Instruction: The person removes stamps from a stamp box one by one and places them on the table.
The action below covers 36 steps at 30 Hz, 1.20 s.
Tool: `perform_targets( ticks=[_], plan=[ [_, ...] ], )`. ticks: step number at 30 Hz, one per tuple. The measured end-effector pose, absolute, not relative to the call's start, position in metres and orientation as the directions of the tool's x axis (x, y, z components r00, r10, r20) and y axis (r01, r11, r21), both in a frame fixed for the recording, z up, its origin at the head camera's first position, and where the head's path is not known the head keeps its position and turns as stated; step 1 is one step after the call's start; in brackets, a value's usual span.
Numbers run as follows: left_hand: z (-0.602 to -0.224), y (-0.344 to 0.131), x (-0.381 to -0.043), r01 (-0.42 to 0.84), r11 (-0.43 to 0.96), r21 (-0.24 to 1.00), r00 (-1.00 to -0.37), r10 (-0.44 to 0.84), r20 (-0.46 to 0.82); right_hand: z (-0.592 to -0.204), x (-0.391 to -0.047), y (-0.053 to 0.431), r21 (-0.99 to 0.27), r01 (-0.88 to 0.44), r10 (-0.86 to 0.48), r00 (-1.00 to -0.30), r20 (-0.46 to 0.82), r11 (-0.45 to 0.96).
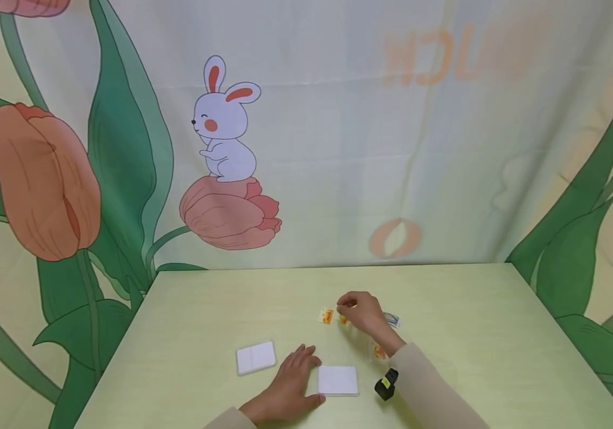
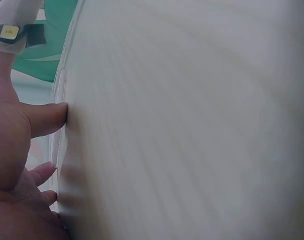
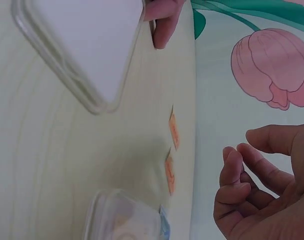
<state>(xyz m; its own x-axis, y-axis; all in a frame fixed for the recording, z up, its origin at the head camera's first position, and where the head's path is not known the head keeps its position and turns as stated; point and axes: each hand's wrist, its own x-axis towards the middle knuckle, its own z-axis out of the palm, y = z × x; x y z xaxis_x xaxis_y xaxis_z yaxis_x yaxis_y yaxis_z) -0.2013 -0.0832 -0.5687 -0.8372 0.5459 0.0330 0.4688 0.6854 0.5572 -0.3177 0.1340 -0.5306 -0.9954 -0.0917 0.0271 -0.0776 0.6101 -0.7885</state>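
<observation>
My left hand (image 1: 291, 387) lies on the table with its fingers spread. Its thumb and forefinger touch the left end of a flat white case with a clear rim (image 1: 337, 381); the thumb also shows in the left wrist view. My right hand (image 1: 359, 311) is raised over the small orange-printed cards, fingers loosely bent. Nothing shows between thumb and fingers in the right wrist view. One orange card (image 1: 326, 316) lies left of this hand; another (image 1: 343, 320) is partly hidden below it. A clear box with an orange picture (image 3: 124, 225) stands nearer, by the right forearm.
A second flat white case (image 1: 255, 357) lies left of the left hand. A bluish printed card (image 1: 392, 319) lies behind the right wrist. A black wrist device (image 1: 386, 385) hangs at the right sleeve. A printed curtain (image 1: 312, 149) stands behind the table's far edge.
</observation>
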Motion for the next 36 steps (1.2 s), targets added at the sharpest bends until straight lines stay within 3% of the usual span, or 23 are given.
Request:
perform_targets(
  ticks=[11, 19, 36],
  plan=[
    [-0.564, -0.083, -0.204, 0.44, 0.699, 0.565, -0.833, 0.552, -0.035, -0.512, -0.288, 0.151, -0.769, -0.134, -0.149, -0.987, 0.051, 0.625],
    [-0.549, -0.084, -0.206, 0.374, 0.663, 0.648, -0.842, 0.536, -0.062, -0.501, -0.27, 0.168, -0.768, -0.141, -0.148, -0.987, 0.06, 0.625],
    [-0.509, -0.066, -0.209, 0.462, 0.627, 0.627, -0.858, 0.494, 0.138, -0.49, -0.236, 0.209, -0.737, -0.152, -0.149, -0.986, 0.07, 0.658]
  ],
)
